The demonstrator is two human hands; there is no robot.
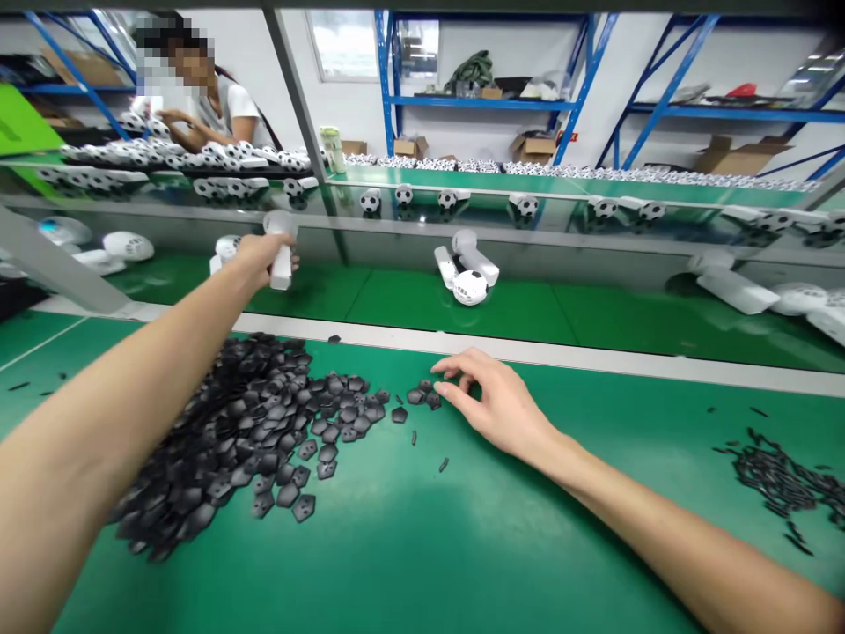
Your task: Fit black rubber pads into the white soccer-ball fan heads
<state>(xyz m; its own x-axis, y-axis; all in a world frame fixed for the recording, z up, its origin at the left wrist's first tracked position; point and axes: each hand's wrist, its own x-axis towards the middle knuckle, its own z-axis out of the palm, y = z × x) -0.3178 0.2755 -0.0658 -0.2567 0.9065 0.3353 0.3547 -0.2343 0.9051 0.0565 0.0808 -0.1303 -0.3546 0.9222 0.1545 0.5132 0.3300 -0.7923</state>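
Observation:
My left hand (259, 255) reaches out over the conveyor belt (409, 304) and is closed round the handle of a white hand-held fan (281, 246). My right hand (492, 396) rests on the green table (422, 537) with fingers apart, its fingertips touching a few small black pentagon pieces (424, 395). A large heap of the same black pentagon pieces (251, 431) lies left of that hand. Another white fan with a football-pattern head (467, 273) lies on the belt beyond my right hand.
More white fans lie along the belt at left (125, 248) and right (745, 291). A pile of thin black strips (779, 480) sits at the table's right. Across the line a person (198, 97) works beside rows of football-pattern fans. Blue shelving stands behind.

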